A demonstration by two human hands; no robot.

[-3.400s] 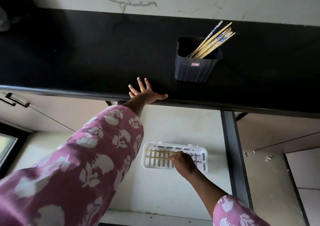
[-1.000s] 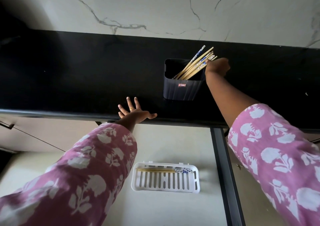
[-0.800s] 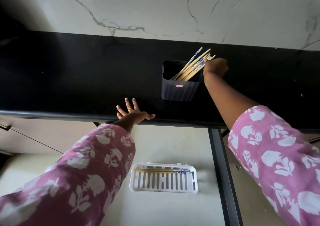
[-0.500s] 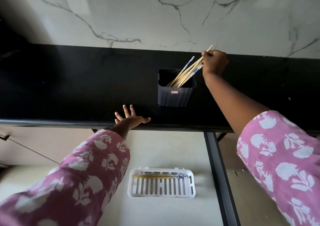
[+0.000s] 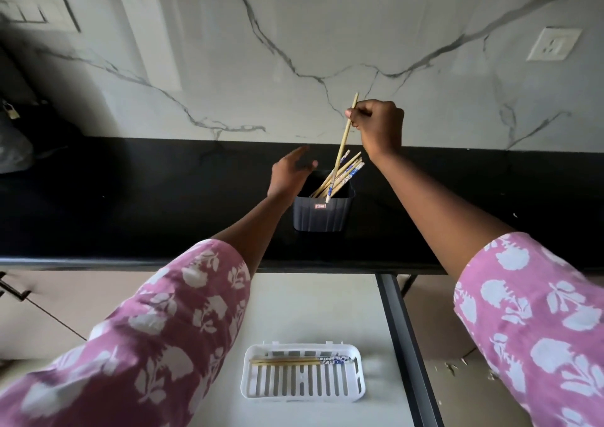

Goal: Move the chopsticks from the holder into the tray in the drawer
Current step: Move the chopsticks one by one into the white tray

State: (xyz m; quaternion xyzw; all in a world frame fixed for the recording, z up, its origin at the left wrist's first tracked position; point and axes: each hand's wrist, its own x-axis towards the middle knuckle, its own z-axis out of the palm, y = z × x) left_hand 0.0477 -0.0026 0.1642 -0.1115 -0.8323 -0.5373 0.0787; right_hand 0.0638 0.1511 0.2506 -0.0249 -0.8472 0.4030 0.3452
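A dark ribbed holder stands on the black counter with several wooden chopsticks leaning out of it to the right. My right hand is above the holder, shut on one chopstick that is pulled partly up, its blue-patterned tip still near the rim. My left hand hovers at the holder's left rim, fingers apart, blurred, holding nothing. Below, a white slotted tray lies in the open drawer with a pair of chopsticks along its far side.
The black counter runs across the view under a marble wall with a socket and a switch plate. A dark bag sits far left. The drawer's dark right rail borders the tray side.
My right hand has lifted one chopstick higher out of the bunch. My left hand left the counter edge and moved up to the holder's left side.
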